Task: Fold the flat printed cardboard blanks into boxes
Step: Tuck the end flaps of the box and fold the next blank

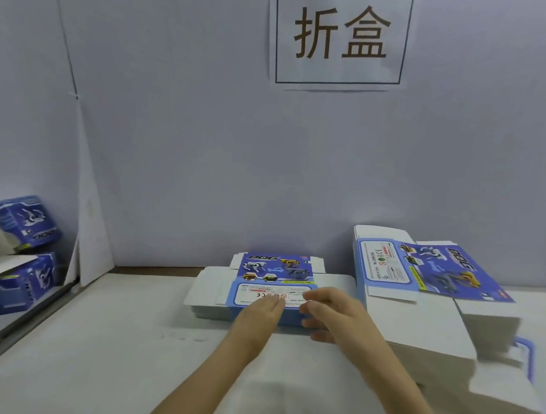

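A flat blue printed blank (273, 277) with white flaps lies on top of a small pile on the white table, at the middle near the back wall. My left hand (263, 312) lies over its near white label panel with fingers straight and together. Beside it, my right hand (332, 313) hovers at the blank's near right edge, fingers spread and loosely bent, holding nothing. A taller stack of flat blanks (421, 273) stands at the right, its top sheet printed blue.
Folded blue boxes (18, 223) are piled at the far left beyond a raised table edge. A white wall with a paper sign (339, 35) closes the back. A blue tray rim (528, 353) shows under the right stack. Bare table surface (112, 357) lies in front.
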